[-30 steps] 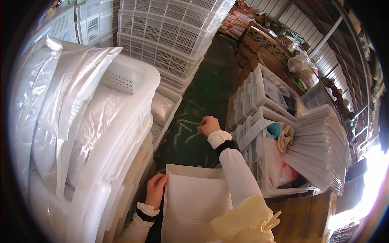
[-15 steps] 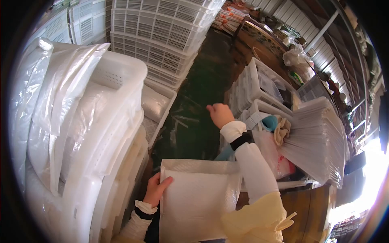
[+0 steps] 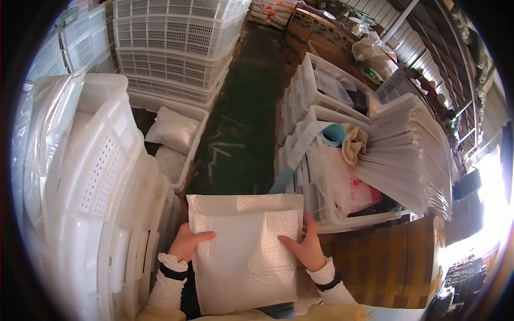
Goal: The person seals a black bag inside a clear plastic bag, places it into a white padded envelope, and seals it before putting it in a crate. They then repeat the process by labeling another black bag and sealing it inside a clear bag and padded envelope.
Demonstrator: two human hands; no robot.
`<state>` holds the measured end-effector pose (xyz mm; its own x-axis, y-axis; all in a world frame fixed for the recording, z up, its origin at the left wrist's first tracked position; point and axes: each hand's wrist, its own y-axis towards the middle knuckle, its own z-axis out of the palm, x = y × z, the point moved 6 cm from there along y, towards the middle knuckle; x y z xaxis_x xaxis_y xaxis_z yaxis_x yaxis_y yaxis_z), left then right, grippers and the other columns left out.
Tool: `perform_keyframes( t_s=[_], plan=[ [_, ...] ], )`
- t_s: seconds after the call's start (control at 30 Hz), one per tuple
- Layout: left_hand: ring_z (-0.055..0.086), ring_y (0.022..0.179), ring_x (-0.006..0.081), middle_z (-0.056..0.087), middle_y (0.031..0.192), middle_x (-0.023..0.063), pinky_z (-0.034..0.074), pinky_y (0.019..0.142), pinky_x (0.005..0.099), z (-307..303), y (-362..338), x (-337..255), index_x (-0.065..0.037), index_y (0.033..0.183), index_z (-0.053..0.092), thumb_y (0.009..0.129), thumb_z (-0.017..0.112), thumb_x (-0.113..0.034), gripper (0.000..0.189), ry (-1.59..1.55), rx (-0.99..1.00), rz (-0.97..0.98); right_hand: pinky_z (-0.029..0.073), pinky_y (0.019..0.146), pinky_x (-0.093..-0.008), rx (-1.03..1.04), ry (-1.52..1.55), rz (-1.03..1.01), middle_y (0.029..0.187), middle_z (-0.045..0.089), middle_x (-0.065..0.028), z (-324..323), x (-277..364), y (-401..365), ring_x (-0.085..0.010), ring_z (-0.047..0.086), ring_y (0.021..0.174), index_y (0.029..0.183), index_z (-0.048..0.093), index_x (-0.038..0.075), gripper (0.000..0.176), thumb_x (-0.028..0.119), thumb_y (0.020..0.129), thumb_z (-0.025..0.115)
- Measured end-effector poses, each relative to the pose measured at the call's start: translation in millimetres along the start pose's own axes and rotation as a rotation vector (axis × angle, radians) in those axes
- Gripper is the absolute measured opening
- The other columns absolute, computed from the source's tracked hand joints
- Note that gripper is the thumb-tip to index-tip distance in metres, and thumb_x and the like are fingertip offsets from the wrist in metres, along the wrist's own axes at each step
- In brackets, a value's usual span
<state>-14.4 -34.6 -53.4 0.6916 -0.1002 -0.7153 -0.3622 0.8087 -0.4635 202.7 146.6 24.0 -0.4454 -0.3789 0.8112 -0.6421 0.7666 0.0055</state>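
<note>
A white bubble mailer (image 3: 243, 257) is held upright in front of me, its flap edge at the top. My left hand (image 3: 187, 242) grips its left edge, thumb over the front. At the right edge my right hand (image 3: 308, 247) has its thumb pressed on the front too, the other fingers partly hidden behind. What the mailer contains, if anything, cannot be seen. Right of it stands a white crate (image 3: 342, 216) with a plastic bag with red print (image 3: 361, 195), a blue roll (image 3: 333, 135) and a beige cloth (image 3: 353, 144) in or on it.
A fanned stack of white mailers (image 3: 409, 155) leans at the right. Tall stacks of white plastic crates (image 3: 171, 43) rise behind on the left. Filled silvery packages (image 3: 174, 130) lie in a low crate (image 3: 195, 147). A green floor strip (image 3: 241, 107) with tape scraps runs between.
My right hand has come down from over the green floor onto the mailer's right edge. My left hand still holds the left edge. The view has shifted.
</note>
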Motion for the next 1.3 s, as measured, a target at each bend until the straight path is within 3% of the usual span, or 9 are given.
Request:
perform_keyframes(
  t_s=[0.13, 0.37, 0.63, 0.7, 0.73, 0.83, 0.9, 1.0, 1.3],
  plan=[
    [0.059, 0.098, 0.0233, 0.06, 0.108, 0.0128, 0.046, 0.086, 0.0337, -1.5, -7.5, 9.2, 0.004, 0.117, 0.051, 0.072, 0.068, 0.0, 0.049, 0.095, 0.01, -0.019, 0.04, 0.094, -0.0326, 0.404, 0.662, 0.366, 0.123, 0.048, -0.0127, 24.2, -47.5, 2.3, -0.0214, 0.048, 0.111, 0.13, 0.033, -0.006, 0.074, 0.011, 0.071, 0.075],
    [0.061, 0.091, 0.0237, 0.062, 0.102, 0.015, 0.049, 0.08, 0.0347, -4.8, -11.4, 18.2, 0.007, 0.109, 0.057, 0.069, 0.071, -0.003, 0.043, 0.171, -0.071, -0.021, 0.043, 0.089, -0.0314, 0.383, 0.881, 0.519, 0.113, 0.056, -0.009, 33.8, -68.4, -3.6, -0.0186, 0.054, 0.103, 0.121, 0.047, -0.003, 0.058, 0.0, 0.07, 0.073],
    [0.062, 0.088, 0.0224, 0.065, 0.094, 0.0143, 0.05, 0.078, 0.0336, -7.8, -12.3, 18.1, 0.005, 0.095, 0.063, 0.068, 0.072, -0.002, 0.029, 0.259, 0.014, 0.151, 0.046, 0.084, -0.0289, 0.326, 0.966, 0.33, 0.104, 0.062, -0.0068, 20.5, -77.3, -19.9, -0.0148, 0.058, 0.094, 0.111, 0.058, -0.001, 0.038, 0.002, 0.075, 0.07],
    [0.062, 0.091, 0.0245, 0.065, 0.092, 0.0142, 0.049, 0.081, 0.0346, -25.3, -13.1, 27.6, 0.003, 0.087, 0.066, 0.067, 0.072, -0.003, 0.022, 0.477, 0.095, 0.114, 0.046, 0.085, -0.0287, 0.379, 0.905, 0.298, 0.106, 0.062, -0.0063, 13.9, -75.6, -28.9, -0.0137, 0.058, 0.096, 0.111, 0.058, -0.001, 0.038, 0.003, 0.076, 0.07],
    [0.062, 0.092, 0.0256, 0.066, 0.091, 0.0141, 0.049, 0.082, 0.0351, -29.9, -14.7, 32.1, 0.002, 0.084, 0.067, 0.067, 0.072, -0.004, 0.018, 0.585, 0.138, 0.095, 0.046, 0.086, -0.0286, 0.404, 0.874, 0.281, 0.107, 0.062, -0.0061, 9.7, -71.9, -32.8, -0.0131, 0.058, 0.096, 0.111, 0.058, -0.001, 0.037, 0.003, 0.076, 0.07],
    [0.058, 0.102, 0.0339, 0.066, 0.085, 0.0176, 0.043, 0.091, 0.0438, 12.2, -31.0, 11.6, 0.002, 0.085, 0.067, 0.066, 0.07, -0.006, 0.02, 0.248, 0.524, 0.34, 0.045, 0.089, -0.0297, 0.469, 0.756, 0.184, 0.099, 0.066, -0.0092, -0.1, -56.2, -38.1, -0.0171, 0.059, 0.099, 0.102, 0.063, -0.002, 0.029, 0.001, 0.074, 0.069],
    [0.058, 0.102, 0.0336, 0.066, 0.088, 0.0164, 0.044, 0.09, 0.0418, 18.6, -42.1, 3.2, 0.001, 0.082, 0.068, 0.066, 0.07, -0.01, 0.02, 0.32, 0.473, 0.403, 0.042, 0.095, -0.0351, 0.552, 0.797, -0.059, 0.092, 0.067, -0.012, -3.6, -43.1, -34.5, -0.0233, 0.06, 0.101, 0.097, 0.065, -0.002, 0.028, 0.005, 0.07, 0.069],
    [0.058, 0.103, 0.0332, 0.066, 0.09, 0.0158, 0.044, 0.09, 0.0413, 17.4, -52.3, -3.7, 0.001, 0.081, 0.068, 0.066, 0.068, -0.012, 0.02, 0.376, 0.374, 0.42, 0.038, 0.099, -0.0387, 0.523, 0.624, -0.15, 0.093, 0.067, -0.0111, -13.3, -32.5, -39.5, -0.0257, 0.06, 0.1, 0.099, 0.066, 0.0, 0.031, 0.009, 0.07, 0.07],
    [0.059, 0.099, 0.0329, 0.068, 0.086, 0.0163, 0.041, 0.093, 0.0448, 2.8, -59.8, 17.6, 0.0, 0.077, 0.07, 0.068, 0.07, -0.019, 0.021, 0.528, 0.34, 0.433, 0.034, 0.1, -0.0476, 0.463, 0.687, -0.195, 0.093, 0.068, -0.0116, -15.9, -52.8, -59.8, -0.0314, 0.057, 0.104, 0.088, 0.069, 0.002, 0.022, 0.011, 0.068, 0.073]
  ],
)
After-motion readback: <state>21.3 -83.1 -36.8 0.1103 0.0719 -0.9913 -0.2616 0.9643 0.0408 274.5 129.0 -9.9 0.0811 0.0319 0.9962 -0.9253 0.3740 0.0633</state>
